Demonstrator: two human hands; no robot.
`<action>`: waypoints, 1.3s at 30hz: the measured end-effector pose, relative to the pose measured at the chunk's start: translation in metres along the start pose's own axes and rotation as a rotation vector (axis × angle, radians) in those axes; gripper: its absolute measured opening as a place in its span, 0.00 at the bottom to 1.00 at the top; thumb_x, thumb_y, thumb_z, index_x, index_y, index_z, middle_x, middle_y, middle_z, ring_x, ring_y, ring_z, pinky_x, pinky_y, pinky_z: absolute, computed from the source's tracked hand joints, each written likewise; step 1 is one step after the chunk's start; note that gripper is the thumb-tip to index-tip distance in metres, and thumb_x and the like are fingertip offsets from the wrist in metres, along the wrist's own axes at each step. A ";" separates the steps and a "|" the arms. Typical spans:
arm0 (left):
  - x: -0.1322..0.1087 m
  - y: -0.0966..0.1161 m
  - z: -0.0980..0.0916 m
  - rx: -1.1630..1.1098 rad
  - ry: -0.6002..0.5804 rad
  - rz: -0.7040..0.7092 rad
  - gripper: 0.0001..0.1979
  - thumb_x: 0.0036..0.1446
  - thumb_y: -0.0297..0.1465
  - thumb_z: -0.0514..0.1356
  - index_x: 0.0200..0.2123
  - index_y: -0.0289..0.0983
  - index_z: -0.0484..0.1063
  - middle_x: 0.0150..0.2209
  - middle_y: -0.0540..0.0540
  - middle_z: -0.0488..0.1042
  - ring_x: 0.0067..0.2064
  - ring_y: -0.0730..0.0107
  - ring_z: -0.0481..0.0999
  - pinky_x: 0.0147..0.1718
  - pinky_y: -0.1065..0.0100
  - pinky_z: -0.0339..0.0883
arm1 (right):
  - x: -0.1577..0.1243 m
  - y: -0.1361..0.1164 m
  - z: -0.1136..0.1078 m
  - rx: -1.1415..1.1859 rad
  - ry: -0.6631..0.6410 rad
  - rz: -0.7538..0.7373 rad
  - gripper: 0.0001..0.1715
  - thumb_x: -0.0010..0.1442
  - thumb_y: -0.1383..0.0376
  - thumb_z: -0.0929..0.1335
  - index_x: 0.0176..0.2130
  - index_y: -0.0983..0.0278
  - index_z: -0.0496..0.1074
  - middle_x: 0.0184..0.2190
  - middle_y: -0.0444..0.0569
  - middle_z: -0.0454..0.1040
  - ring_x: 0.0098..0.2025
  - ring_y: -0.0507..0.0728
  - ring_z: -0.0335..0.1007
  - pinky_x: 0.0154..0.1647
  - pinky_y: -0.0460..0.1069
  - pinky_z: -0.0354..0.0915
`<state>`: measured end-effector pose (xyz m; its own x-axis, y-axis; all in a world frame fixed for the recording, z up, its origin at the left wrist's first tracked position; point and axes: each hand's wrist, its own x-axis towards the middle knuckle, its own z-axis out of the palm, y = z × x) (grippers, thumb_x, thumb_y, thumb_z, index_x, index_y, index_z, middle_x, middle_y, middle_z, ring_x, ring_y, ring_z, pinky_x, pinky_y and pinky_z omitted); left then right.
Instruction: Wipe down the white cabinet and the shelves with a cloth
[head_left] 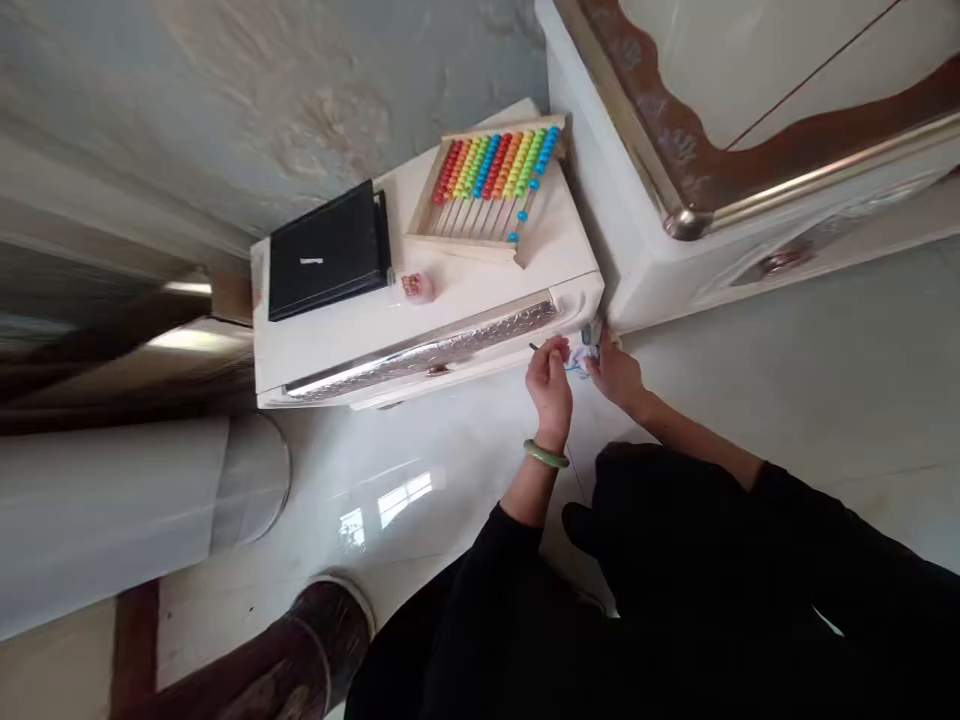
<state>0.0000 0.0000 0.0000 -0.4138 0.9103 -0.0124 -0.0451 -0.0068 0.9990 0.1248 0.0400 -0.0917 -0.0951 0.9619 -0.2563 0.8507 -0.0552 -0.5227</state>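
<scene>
My left hand [550,388], with a green bangle [546,455] at the wrist, is closed in a pinch. From its fingers sticks out the dark tip of a thin stick-like thing [533,347]; its kind cannot be made out. Close beside it, my right hand [618,374] is closed on a small pale bundle [581,358] with blue and pink parts, too small to name. Both hands are low at the front right corner of a white cabinet [330,345]. A small greyish piece [587,335] shows just above the bundle, partly hidden by the right fingers.
On the cabinet top are an abacus [487,180] with coloured beads, a black flat case [326,255] and a small clear container [417,288] with reddish contents. A larger white cabinet [637,240] stands at right. A dark furniture leg [330,630] is at lower left on the glossy tiled floor [427,450].
</scene>
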 end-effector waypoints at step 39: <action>0.146 0.137 -0.124 0.809 0.191 0.508 0.40 0.64 0.41 0.81 0.74 0.41 0.73 0.65 0.31 0.82 0.71 0.37 0.81 0.75 0.39 0.75 | 0.014 -0.142 -0.156 -0.099 0.401 -1.091 0.13 0.73 0.51 0.78 0.48 0.56 0.89 0.38 0.51 0.78 0.45 0.63 0.72 0.49 0.56 0.66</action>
<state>-0.1794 0.0804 0.1292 -0.3551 0.7944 0.4929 0.7883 -0.0290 0.6146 0.0829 0.1032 0.1059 -0.6460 0.5023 0.5749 0.4566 0.8577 -0.2364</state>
